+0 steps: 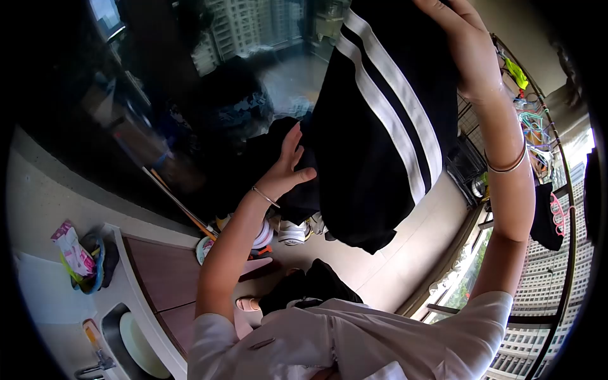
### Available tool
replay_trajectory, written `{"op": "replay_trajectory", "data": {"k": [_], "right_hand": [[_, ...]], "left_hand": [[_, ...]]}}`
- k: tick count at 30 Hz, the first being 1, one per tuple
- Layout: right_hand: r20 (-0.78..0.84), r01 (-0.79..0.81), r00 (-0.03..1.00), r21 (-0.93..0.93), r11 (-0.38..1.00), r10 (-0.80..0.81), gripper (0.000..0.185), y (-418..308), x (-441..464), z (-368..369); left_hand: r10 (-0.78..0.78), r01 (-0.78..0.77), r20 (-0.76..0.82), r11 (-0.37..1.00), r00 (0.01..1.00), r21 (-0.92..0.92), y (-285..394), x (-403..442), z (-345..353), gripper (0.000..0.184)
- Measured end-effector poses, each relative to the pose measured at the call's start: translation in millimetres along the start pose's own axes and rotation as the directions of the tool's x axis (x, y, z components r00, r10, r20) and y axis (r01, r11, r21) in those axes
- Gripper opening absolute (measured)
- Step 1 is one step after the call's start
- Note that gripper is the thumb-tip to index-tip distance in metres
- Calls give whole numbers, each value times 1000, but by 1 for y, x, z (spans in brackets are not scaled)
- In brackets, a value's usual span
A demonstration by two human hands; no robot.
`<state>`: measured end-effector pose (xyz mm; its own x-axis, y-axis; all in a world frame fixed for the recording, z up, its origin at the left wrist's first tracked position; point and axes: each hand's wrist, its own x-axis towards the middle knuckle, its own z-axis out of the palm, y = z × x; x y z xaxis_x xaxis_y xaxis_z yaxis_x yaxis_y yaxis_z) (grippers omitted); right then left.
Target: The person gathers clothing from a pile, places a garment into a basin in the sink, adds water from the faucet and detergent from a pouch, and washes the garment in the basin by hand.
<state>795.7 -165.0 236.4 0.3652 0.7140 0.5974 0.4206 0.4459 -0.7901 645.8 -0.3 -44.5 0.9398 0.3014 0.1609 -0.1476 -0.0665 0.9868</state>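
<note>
A black garment with two white stripes (373,120) hangs in front of me; its top is cut off by the frame, so I cannot tell its exact kind. My right hand (465,47) is raised at its upper right edge, fingers bent over the cloth and partly out of view. Left of the garment, my left hand (288,168) is open, its fingers spread and thumb apart. Darker cloth lies right behind that hand, and I cannot make out whether they touch.
Shoes (292,232) stand on the tiled floor (405,237) below. A counter with a sink (117,316) is at lower left, holding a small basket (95,263). Colourful hangers (535,126) hang along the right by the window. Glass (253,82) fills the upper left.
</note>
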Motion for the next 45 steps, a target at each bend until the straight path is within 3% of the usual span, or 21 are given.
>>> {"op": "replay_trajectory", "data": {"k": [1,3,5,6,9,11,13,15,16,17,19,21,23,24,27,29,33,37,39,42,45], "right_hand": [[40,17,999,-5,1000,-17,15,0,6,18],[167,76,983,9,997,-77,16,5,18,52],[236,202,956,-108,973,-172,16,12,34,87],[231,165,961,-49,985,-149,16,15,42,111],[321,150,932,77,986,-167,16,6,58,186],[328,-209,935,197,958,137,17,-10,59,242],[397,-257,912,351,901,106,17,-20,62,291],[733,-479,643,611,629,-222,17,-17,73,334],[715,-552,660,669,498,-230,16,-23,64,358],[616,-264,638,739,620,-462,32,24,85,394],[450,-76,843,641,764,-293,32,20,27,432],[523,-246,842,593,766,-135,25,42,-25,457],[662,-264,694,600,755,-283,31,77,-80,466],[573,-108,697,678,728,-431,38,79,-105,467],[642,-212,536,731,649,-548,68,79,-144,463],[720,-565,542,694,445,-434,79,72,-155,459],[688,-586,578,724,364,-438,87,50,-135,454],[746,-483,651,553,679,-143,73,40,-118,462],[691,-468,707,617,633,-151,59,38,-103,461],[542,-206,801,650,732,-255,43,41,-73,450],[491,109,754,562,820,-437,42,45,-42,432]], "left_hand": [[-115,129,67,953,991,-275,18,-16,-10,112],[-167,158,-34,971,985,-178,48,-55,-40,105],[-289,279,-338,957,896,-79,88,-96,-55,87],[-189,199,-524,979,831,-36,101,-117,-67,66],[-197,-170,-718,898,668,-405,124,-188,-106,43],[-243,-347,-670,704,702,-619,134,-237,-123,37],[-181,-567,-819,640,545,-519,139,-278,-121,40],[-117,-670,-888,614,446,-417,148,-320,-109,41],[-80,-709,-915,606,395,-360,152,-338,-106,42],[-45,-741,-939,601,342,-299,156,-357,-105,42],[33,-794,-971,582,238,-175,164,-387,-108,43],[99,-826,-983,558,153,-73,169,-410,-117,44],[148,-843,-984,539,100,-5,172,-426,-126,45],[167,-846,-982,534,85,17,174,-431,-130,46],[195,-852,-978,522,70,44,171,-433,-138,47],[195,-849,-977,528,87,30,166,-428,-141,48],[192,-850,-972,527,132,-11,155,-412,-147,50],[180,-834,-967,549,178,-52,144,-398,-149,53],[152,-796,-964,599,217,-84,139,-394,-151,54],[51,-647,-953,745,298,-162,132,-401,-154,55],[-127,-235,-937,949,325,-210,120,-424,-153,57]]}}
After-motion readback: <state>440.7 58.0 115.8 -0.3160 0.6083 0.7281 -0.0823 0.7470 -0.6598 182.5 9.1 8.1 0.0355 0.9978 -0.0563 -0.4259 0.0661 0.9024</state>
